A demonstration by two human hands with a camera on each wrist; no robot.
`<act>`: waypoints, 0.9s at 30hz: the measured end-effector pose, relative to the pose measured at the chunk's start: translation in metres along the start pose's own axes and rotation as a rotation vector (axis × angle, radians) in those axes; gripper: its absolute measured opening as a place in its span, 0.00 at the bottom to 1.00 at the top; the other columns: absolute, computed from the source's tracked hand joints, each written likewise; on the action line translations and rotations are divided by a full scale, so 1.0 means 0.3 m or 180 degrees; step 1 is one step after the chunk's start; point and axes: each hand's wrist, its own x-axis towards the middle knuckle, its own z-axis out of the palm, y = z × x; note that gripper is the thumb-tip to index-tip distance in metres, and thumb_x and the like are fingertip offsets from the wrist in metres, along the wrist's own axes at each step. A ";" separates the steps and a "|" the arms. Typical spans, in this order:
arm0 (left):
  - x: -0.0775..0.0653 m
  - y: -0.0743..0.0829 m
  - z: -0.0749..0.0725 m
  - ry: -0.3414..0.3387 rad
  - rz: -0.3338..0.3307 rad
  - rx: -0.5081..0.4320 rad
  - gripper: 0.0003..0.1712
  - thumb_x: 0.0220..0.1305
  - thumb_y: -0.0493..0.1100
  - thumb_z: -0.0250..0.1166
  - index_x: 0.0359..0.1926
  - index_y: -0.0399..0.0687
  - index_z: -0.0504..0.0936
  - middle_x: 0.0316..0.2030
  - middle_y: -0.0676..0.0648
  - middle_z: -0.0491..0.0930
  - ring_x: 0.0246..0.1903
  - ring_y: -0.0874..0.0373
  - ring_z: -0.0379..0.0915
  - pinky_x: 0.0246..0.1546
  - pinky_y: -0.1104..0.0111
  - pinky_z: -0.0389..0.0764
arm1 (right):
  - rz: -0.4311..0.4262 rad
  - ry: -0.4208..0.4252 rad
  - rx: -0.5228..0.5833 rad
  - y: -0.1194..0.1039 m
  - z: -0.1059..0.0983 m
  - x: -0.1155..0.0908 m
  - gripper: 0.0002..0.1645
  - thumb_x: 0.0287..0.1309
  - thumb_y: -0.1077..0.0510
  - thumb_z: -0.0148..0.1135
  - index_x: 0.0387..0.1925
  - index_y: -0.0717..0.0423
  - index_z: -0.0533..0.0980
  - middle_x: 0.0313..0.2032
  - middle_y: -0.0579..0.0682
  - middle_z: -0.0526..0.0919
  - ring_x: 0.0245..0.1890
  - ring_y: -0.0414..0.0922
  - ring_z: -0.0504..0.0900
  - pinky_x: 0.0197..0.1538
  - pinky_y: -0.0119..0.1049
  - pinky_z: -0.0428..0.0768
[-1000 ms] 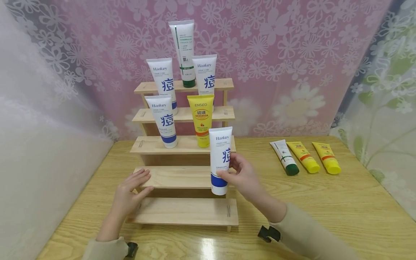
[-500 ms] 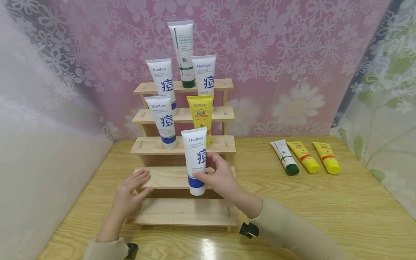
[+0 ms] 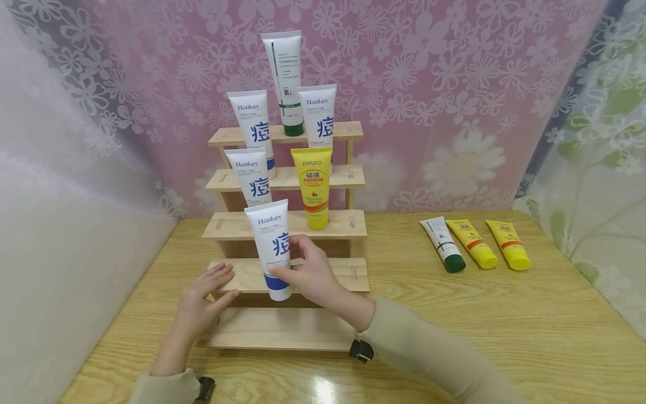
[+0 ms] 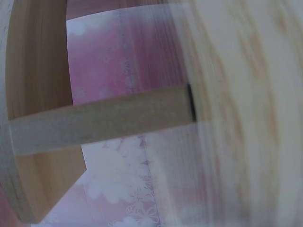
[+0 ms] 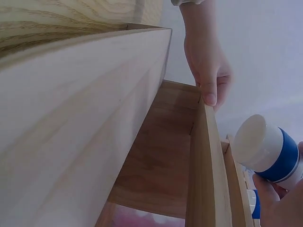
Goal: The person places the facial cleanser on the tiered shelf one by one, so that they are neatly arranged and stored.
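Note:
My right hand [image 3: 315, 275] grips a white Hankey tube [image 3: 270, 244] with a blue band, cap down and tilted slightly, in front of the second step from the bottom of a wooden tiered rack [image 3: 282, 331]. In the right wrist view the tube's white cap [image 5: 251, 139] hangs over the step, with a gap under it. My left hand [image 3: 202, 297] rests on the left end of that same step, its fingers lying on the board and its thumb at the front edge. Only wood of the rack [image 4: 246, 118] fills the left wrist view's right side.
Higher steps bear more upright tubes: a Hankey tube [image 3: 252, 174], a yellow ENSEO tube [image 3: 314, 188], two Hankey tubes behind, and a green-capped tube [image 3: 287, 78] on top. On the table's right lie a green-capped tube [image 3: 443, 244] and two yellow tubes [image 3: 508, 245].
My right hand has carried the Hankey tube leftward along the front of the rack, from the right end towards the left. The left hand has stayed where it was.

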 end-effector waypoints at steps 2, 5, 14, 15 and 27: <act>0.000 -0.002 0.000 0.0005 -0.0009 0.0001 0.23 0.33 0.33 0.73 0.38 0.34 0.81 0.43 0.40 0.78 0.46 0.44 0.71 0.61 0.72 0.56 | 0.0012 -0.0001 0.0014 0.000 0.015 0.009 0.30 0.46 0.61 0.67 0.50 0.61 0.64 0.43 0.51 0.74 0.43 0.46 0.73 0.42 0.35 0.79; 0.000 -0.003 0.000 0.0003 -0.0002 0.0024 0.23 0.33 0.33 0.73 0.38 0.34 0.81 0.43 0.41 0.78 0.46 0.44 0.72 0.60 0.72 0.56 | 0.0030 0.0017 0.0021 -0.001 0.036 0.022 0.31 0.46 0.61 0.66 0.51 0.61 0.64 0.45 0.52 0.73 0.44 0.46 0.73 0.44 0.36 0.78; -0.002 -0.001 0.000 -0.0011 -0.0032 0.0018 0.23 0.34 0.33 0.73 0.39 0.34 0.81 0.43 0.41 0.78 0.46 0.44 0.72 0.61 0.71 0.56 | -0.0205 0.0106 -0.0168 -0.007 0.077 0.057 0.29 0.45 0.61 0.67 0.48 0.62 0.65 0.41 0.52 0.74 0.40 0.43 0.74 0.41 0.29 0.78; -0.002 -0.002 -0.001 -0.0009 -0.0032 0.0017 0.23 0.34 0.33 0.73 0.39 0.34 0.81 0.43 0.41 0.78 0.46 0.44 0.72 0.61 0.71 0.56 | -0.0245 0.0107 -0.0170 -0.005 0.080 0.061 0.28 0.45 0.62 0.67 0.48 0.62 0.65 0.41 0.52 0.74 0.39 0.43 0.74 0.40 0.29 0.78; -0.002 -0.004 0.003 0.0012 0.0043 0.0040 0.23 0.33 0.33 0.73 0.38 0.34 0.81 0.42 0.41 0.78 0.46 0.44 0.72 0.60 0.71 0.57 | -0.0324 0.0124 -0.0215 0.025 0.115 0.078 0.28 0.44 0.62 0.68 0.46 0.60 0.64 0.41 0.50 0.74 0.39 0.41 0.73 0.40 0.27 0.77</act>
